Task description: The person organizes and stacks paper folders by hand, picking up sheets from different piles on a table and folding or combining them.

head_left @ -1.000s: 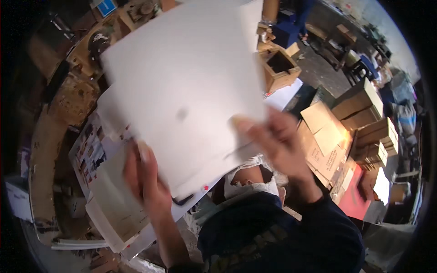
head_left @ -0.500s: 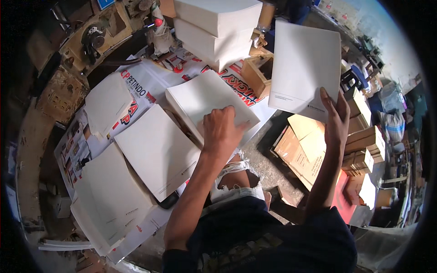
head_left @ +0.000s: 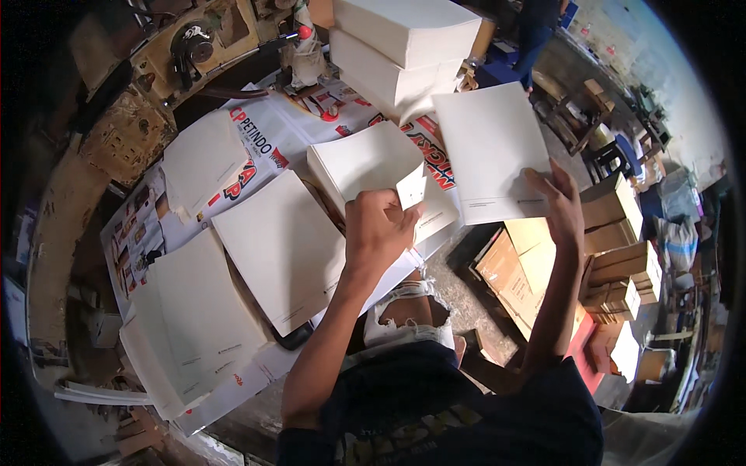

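My right hand point(head_left: 559, 200) grips the lower right corner of a white paper sheet or thin booklet point(head_left: 491, 147), its thumb on the front face, held up to the right of the table. Over the near edge of a white paper stack point(head_left: 365, 155), my left hand point(head_left: 381, 229) is closed on a raised white paper flap point(head_left: 412, 186) with small dark marks. Whether this flap is a lifted corner of the top sheet or a loose piece, I cannot tell. Left of that stack lie a second pile of printed sheets point(head_left: 280, 241) and a third pile point(head_left: 198, 311).
Tall blocks of white paper point(head_left: 400, 70) stand at the table's back. A smaller pile point(head_left: 203, 163) lies far left, near a worn machine point(head_left: 194, 50). Brown cardboard point(head_left: 509, 268) lies on the right, with cardboard boxes point(head_left: 622, 272) beyond. A person point(head_left: 536, 35) stands far back.
The held sheet has come lower and closer to the stack. My left hand, a fist over the stack before, now has a paper flap raised in its fingers. The view has shifted slightly.
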The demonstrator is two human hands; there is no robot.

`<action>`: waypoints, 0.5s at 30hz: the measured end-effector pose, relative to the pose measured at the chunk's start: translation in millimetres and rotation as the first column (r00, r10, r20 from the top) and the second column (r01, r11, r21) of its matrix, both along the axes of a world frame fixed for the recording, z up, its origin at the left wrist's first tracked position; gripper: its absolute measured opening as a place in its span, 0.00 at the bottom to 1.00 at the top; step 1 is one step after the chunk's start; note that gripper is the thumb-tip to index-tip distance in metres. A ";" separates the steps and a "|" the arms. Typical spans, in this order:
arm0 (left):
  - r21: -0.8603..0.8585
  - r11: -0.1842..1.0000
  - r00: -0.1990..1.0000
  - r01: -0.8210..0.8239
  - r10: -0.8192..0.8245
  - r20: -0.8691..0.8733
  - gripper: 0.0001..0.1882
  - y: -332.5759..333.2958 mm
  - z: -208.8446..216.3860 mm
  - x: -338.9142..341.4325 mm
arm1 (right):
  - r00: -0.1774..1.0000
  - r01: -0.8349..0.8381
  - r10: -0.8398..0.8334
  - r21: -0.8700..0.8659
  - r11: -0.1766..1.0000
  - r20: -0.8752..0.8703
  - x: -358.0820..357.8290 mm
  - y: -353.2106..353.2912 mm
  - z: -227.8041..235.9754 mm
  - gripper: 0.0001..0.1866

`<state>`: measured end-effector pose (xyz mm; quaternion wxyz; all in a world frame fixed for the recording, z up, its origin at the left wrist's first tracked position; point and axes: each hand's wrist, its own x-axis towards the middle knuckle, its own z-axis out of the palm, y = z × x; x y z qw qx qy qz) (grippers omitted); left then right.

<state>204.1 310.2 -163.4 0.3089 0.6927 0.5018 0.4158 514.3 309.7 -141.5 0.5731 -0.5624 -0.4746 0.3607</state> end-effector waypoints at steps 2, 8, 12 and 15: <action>-0.223 0.974 0.999 -0.029 0.032 0.010 0.20 -9.0 22.9 0.1 | 1.000 -0.010 0.010 -0.051 0.999 0.018 -6.9 5.0 2.0 0.31; -0.127 0.980 0.858 -0.150 0.193 0.476 0.16 -38.5 32.1 -1.6 | 1.000 0.025 -0.026 -0.067 0.997 -0.006 -26.8 3.5 13.8 0.33; -0.138 0.968 0.876 -0.209 0.248 0.413 0.13 -53.6 21.5 -15.7 | 0.968 0.100 -0.107 0.041 0.994 0.228 -24.0 -4.4 14.9 0.31; -0.238 0.942 0.807 -0.238 0.328 0.491 0.13 -63.6 10.9 -25.1 | 0.945 -0.012 -0.019 0.094 0.996 0.325 -31.3 -1.5 50.1 0.30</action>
